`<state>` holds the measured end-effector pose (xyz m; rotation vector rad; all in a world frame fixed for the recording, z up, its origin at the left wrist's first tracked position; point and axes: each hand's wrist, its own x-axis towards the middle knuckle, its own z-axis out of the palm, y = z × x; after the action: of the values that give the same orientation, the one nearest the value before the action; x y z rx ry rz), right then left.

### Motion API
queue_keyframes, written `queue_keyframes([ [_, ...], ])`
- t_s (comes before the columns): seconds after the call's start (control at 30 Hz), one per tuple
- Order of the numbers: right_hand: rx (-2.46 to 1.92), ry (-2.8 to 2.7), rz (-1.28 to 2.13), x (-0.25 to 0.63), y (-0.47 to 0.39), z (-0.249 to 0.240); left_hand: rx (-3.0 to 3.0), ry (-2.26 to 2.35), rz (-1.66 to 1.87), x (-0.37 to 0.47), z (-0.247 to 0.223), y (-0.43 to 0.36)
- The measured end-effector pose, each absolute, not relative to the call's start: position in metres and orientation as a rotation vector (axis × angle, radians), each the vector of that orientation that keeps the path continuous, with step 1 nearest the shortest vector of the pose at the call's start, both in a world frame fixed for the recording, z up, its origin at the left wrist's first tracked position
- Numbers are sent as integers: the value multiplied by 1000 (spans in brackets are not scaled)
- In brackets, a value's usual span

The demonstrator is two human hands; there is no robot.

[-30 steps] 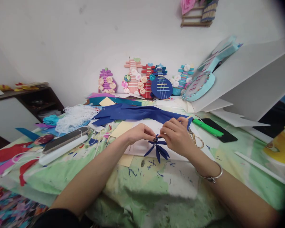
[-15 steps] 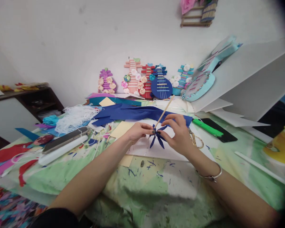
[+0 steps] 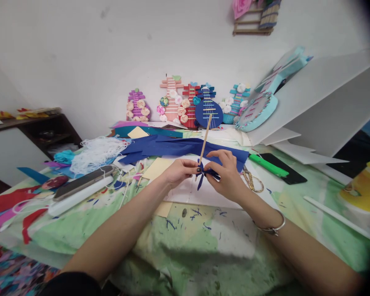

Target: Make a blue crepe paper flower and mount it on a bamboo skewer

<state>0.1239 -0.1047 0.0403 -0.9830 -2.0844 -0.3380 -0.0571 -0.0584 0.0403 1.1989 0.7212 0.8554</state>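
A small dark blue petalled piece (image 3: 200, 184) is held up over a white sheet (image 3: 185, 196), with a thin wooden stick (image 3: 206, 139) rising from its middle. My left hand (image 3: 181, 172) pinches the piece and the stick's lower part between thumb and finger. From the right, my right hand (image 3: 223, 170) has its thumb and fingertips closed on the petals; its other fingers are curved above them. Behind both hands lies a strip of blue paper (image 3: 172, 146). Gold-handled scissors (image 3: 255, 183) rest just right of my right hand.
White string (image 3: 97, 154), a phone (image 3: 83, 183) and a white case lie at left. A green cutter (image 3: 269, 165) sits on a black slab at right, near a yellow cup (image 3: 364, 185). Decorated paper lutes (image 3: 209, 113) line the wall.
The stick has swung more upright, its top moving left. My right hand has shifted slightly left over the petals, and fewer petals show.
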Motion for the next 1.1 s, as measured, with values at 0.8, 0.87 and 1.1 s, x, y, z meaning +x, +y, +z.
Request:
queue_keyframes([
  [0.8, -925, -2038, -283, 125, -107, 46, 1323, 586, 892, -55, 43, -63],
  [0.87, -914, -2033, -177, 127, -109, 49, 1325, 582, 905, -54, 42, -63],
  [1.1, -914, -1783, 464, 132, -104, 52, 1299, 597, 879, -51, 39, -65],
])
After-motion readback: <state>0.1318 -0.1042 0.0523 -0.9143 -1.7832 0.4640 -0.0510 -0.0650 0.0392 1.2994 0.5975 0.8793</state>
